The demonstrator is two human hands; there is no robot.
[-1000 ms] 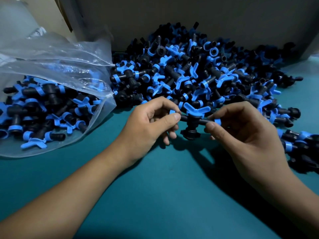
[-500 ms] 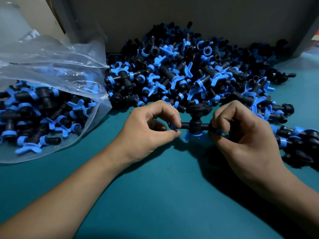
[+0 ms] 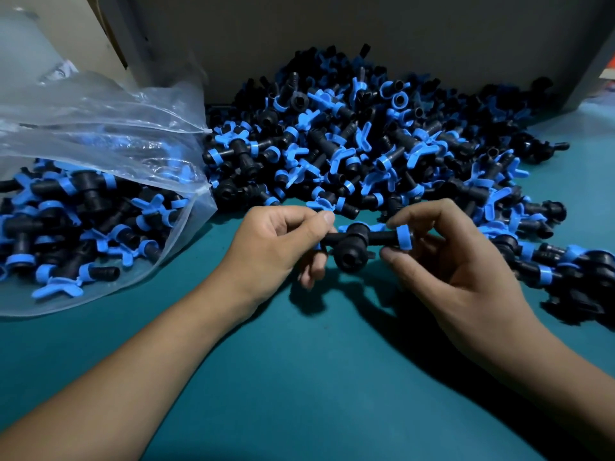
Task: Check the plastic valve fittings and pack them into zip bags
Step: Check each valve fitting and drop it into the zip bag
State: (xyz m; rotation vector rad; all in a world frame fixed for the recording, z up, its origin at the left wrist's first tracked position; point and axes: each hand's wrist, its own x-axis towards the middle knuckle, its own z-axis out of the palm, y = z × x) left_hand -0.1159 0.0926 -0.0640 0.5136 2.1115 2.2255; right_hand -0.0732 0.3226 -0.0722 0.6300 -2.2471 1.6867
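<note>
Between my two hands I hold one black valve fitting (image 3: 353, 245) with blue rings, level above the teal table. My left hand (image 3: 276, 247) pinches its left end between thumb and forefinger. My right hand (image 3: 442, 261) pinches the blue ring on its right end. The fitting's round black port faces me. Behind the hands lies a big pile of valve fittings (image 3: 366, 144), black with blue handles. At the left a clear zip bag (image 3: 109, 141) lies open toward the pile, holding several fittings.
The teal table (image 3: 299, 377) stretches toward me under my forearms. A dark wall panel (image 3: 366, 34) stands behind the pile. More fittings (image 3: 565, 271) trail along the right edge.
The fitting has been rolled in my fingers: its blue handle went from top to underneath to the far side, and the round port now faces me. Both hands kept their pinch.
</note>
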